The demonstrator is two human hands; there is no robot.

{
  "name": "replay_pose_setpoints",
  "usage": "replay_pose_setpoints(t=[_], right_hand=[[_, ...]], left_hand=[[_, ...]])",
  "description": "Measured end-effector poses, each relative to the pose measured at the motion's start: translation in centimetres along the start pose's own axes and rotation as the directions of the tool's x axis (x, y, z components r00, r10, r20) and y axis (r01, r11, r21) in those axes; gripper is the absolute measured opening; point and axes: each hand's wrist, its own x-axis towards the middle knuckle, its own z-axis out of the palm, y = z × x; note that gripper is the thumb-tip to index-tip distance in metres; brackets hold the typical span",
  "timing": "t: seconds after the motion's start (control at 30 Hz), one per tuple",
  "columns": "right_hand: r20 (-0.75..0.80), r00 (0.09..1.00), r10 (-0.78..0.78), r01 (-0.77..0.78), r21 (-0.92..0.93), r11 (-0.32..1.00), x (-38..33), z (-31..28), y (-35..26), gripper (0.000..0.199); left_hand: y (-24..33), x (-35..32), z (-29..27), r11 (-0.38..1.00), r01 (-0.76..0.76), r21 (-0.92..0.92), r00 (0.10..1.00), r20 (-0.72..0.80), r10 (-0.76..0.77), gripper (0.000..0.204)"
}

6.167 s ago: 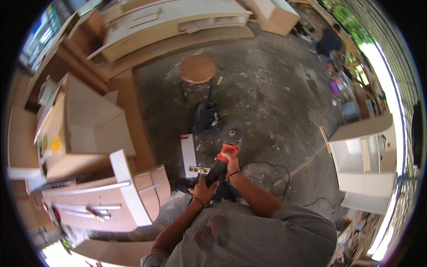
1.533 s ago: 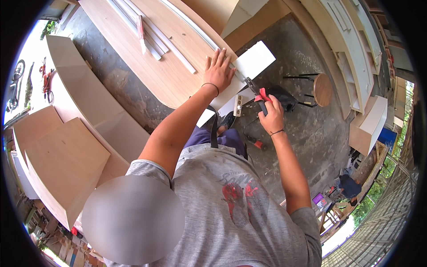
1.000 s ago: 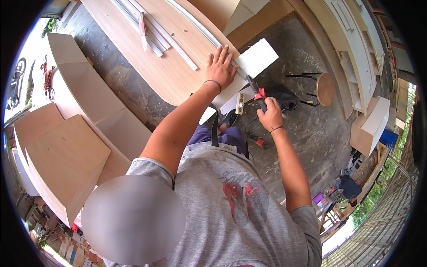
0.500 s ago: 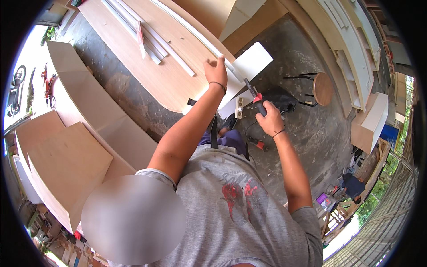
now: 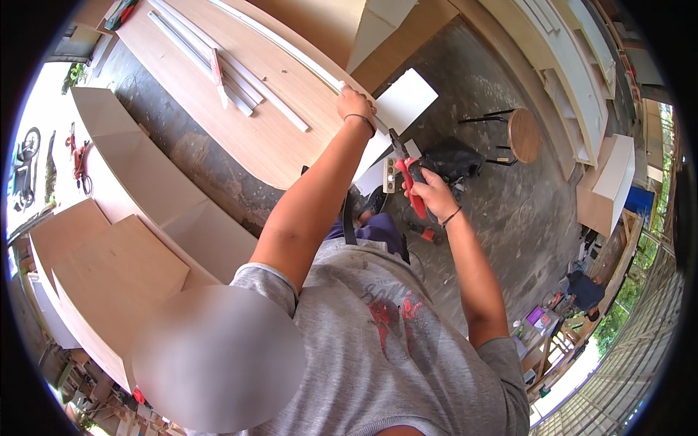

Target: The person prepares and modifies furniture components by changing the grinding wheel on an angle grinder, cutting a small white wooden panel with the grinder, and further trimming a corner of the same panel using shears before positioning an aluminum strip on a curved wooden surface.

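Note:
A long white strip (image 5: 291, 47) runs along the right edge of the wood-topped table (image 5: 291, 156). My left hand (image 5: 356, 102) is closed around it near its close end, with the wrist over the tabletop. In my right hand (image 5: 433, 195) are pliers (image 5: 411, 178) with red and black handles, spread apart. Their dark jaws point up and away, just beyond the table's corner and close to the strip's end. Whether the jaws touch the strip I cannot tell. Several loose white strips (image 5: 251, 80) lie on the tabletop, with a red-and-white tool (image 5: 218, 73) across them.
Below the pliers are a power strip (image 5: 390, 176) and a red-and-black power tool (image 5: 424, 232) on the floor. A round stool (image 5: 523, 136) lies tipped to the right, beside a black bag (image 5: 451, 160). Cabinet carcasses stand left and right. A person (image 5: 585, 291) works far right.
My left hand has closed more fully on the strip and moved slightly down. The pliers have turned in my right hand, and their handles now show spread apart.

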Motion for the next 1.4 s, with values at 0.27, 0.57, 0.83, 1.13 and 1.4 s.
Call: replay_pose_setpoints(t=[0.27,0.57,0.83,1.13,1.4], right_hand=[[-0.238,0.910,-0.341,0.104,-0.664,0.740,-0.5,1.6,-0.5,0.028],[0.073,0.991,0.113,-0.131,0.328,0.936,-0.6,1.2,-0.4,0.021],[0.064,0.998,0.028,-0.037,0.140,0.989,-0.9,1.5,-0.7,0.039],[0.025,0.994,0.103,-0.104,0.063,0.993,-0.3,1.6,-0.7,0.040],[0.304,0.953,-0.006,-0.232,0.739,0.633,-0.7,2.6,1.1,0.030]], left_hand=[[-0.2,-0.1,0.1,1.000,-0.023,0.011,0.999,-0.033,0.023,0.036],[0.2,-0.3,0.0,1.000,0.000,-0.009,0.999,-0.050,-0.001,0.037],[0.0,0.0,0.0,1.000,0.006,-0.031,0.999,-0.052,-0.008,0.037],[0.3,-0.2,0.1,1.000,0.017,-0.011,0.999,-0.047,-0.017,0.039],[0.4,-0.3,0.2,1.000,0.005,-0.029,0.996,-0.089,-0.008,0.039]])
